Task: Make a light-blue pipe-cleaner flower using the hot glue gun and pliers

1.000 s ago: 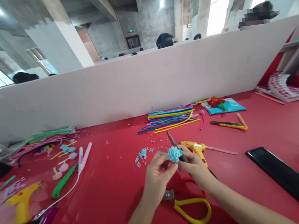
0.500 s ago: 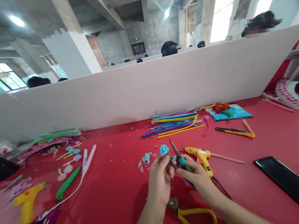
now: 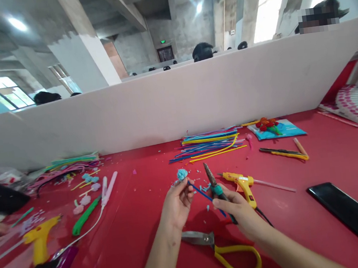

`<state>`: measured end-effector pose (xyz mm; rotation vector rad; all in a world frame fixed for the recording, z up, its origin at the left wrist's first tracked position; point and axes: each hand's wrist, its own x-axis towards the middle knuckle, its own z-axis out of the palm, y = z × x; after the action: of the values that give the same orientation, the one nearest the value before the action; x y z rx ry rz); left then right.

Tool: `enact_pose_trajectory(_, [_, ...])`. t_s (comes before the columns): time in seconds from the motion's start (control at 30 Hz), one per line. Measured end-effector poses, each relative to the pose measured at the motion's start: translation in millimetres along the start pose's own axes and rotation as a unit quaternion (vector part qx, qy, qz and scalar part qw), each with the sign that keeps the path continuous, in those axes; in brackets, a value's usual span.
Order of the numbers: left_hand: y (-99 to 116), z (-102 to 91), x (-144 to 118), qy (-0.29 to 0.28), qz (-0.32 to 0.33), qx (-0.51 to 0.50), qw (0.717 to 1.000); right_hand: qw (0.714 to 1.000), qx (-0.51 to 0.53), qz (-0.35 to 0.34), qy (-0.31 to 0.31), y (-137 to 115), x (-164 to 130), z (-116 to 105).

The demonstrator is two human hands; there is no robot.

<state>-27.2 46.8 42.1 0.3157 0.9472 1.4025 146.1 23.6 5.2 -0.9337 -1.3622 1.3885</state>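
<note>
yellow-handled scissors (image 3: 226,252), a yellow glue gun (image 3: 242,183), a pile of pipe cleaners (image 3: 209,143) and a black phone (image 3: 352,212) lie on the red table (image 3: 138,226).

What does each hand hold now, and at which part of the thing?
The left hand holds the blue pipe-cleaner flower by the top of its stem, just under the fluffy head. The right hand holds the pliers by their handles, tips pointing up.

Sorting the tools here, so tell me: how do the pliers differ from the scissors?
The pliers are held in the right hand, nose up; the scissors lie flat on the table, untouched. The pliers have teal grips, the scissors yellow loop handles. The scissors look longer. Both have dark metal tips.
</note>
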Motion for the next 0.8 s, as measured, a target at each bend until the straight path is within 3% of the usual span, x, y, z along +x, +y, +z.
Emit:
enact_pose_trajectory(0.13, [5.4, 2.0, 4.4, 0.022, -0.004, -0.017, 1.0, 0.998, -0.046, -0.046, -0.022, -10.8, 0.7, -3.3])
enact_pose_trajectory(0.3, [10.5, 0.8, 3.3, 0.006, 0.01, -0.019, 1.0, 0.989, -0.124, -0.082, -0.026, -16.7, 9.9, -13.5])
enact_pose_trajectory(0.43, [27.2, -12.2, 2.8, -0.003, 0.016, -0.034, 0.999, 0.974, -0.212, -0.078, -0.005, -17.2, 20.1, -34.4])
enact_pose_trajectory(0.53, [44.4, -23.6, 3.2, -0.019, 0.016, -0.065, 0.998, 0.958, -0.271, -0.086, -0.038, -14.9, 18.0, -43.2])
enact_pose_trajectory(0.67, [53.5, -25.5, 4.5, -0.052, 0.012, -0.099, 0.994, 0.933, -0.329, -0.105, -0.101, -1.5, 5.8, -24.9])
enact_pose_trajectory(0.8, [42.1, -17.0, 6.8, -0.067, -0.017, -0.088, 0.994, 0.911, -0.379, -0.121, -0.114, 16.5, -1.4, 6.1])
